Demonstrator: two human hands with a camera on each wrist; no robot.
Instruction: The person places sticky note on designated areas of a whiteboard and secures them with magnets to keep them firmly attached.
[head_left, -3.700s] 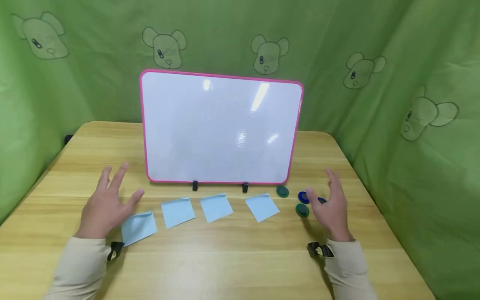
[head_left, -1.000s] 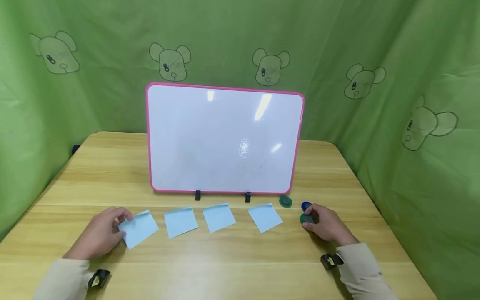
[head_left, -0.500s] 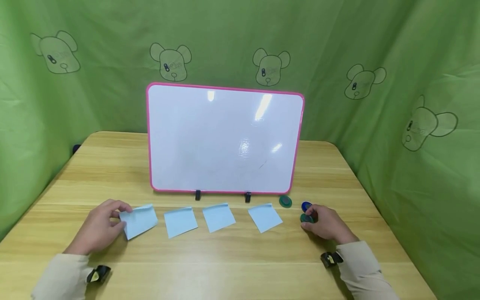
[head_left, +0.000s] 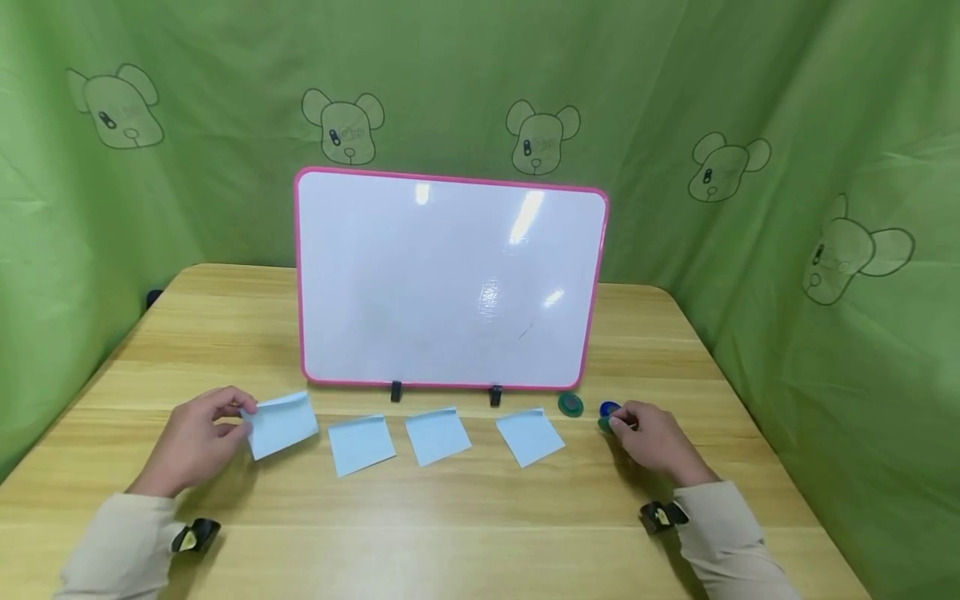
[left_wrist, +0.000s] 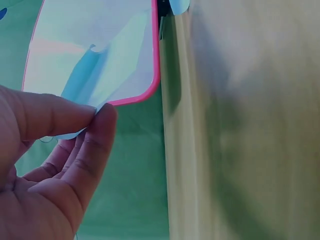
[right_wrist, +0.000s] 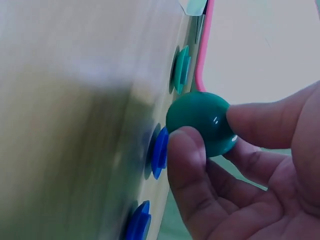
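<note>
My left hand [head_left: 193,440] pinches the left edge of a light blue sticky note [head_left: 282,427] between thumb and index finger. In the left wrist view the note [left_wrist: 107,70] is raised, with the board behind it. My right hand [head_left: 657,440] grips a round green magnet [right_wrist: 197,120] by its rim, off the tabletop in the right wrist view. Close by, a blue magnet [right_wrist: 160,152] and a second blue magnet [right_wrist: 138,222] lie on the table. Another green magnet [head_left: 571,404] rests near the board's lower right corner.
A whiteboard [head_left: 450,283] with a pink frame stands upright on black feet [head_left: 396,391] at the back of the wooden table [head_left: 420,542]. Three more blue notes, left [head_left: 362,445], middle [head_left: 438,436] and right [head_left: 529,437], lie in a row before it. Green curtains [head_left: 450,75] surround the table.
Both hands came down from hovering open. My left hand took the leftmost note and lifted it, moving slightly forward. My right hand took hold of the nearer green magnet and raised it.
</note>
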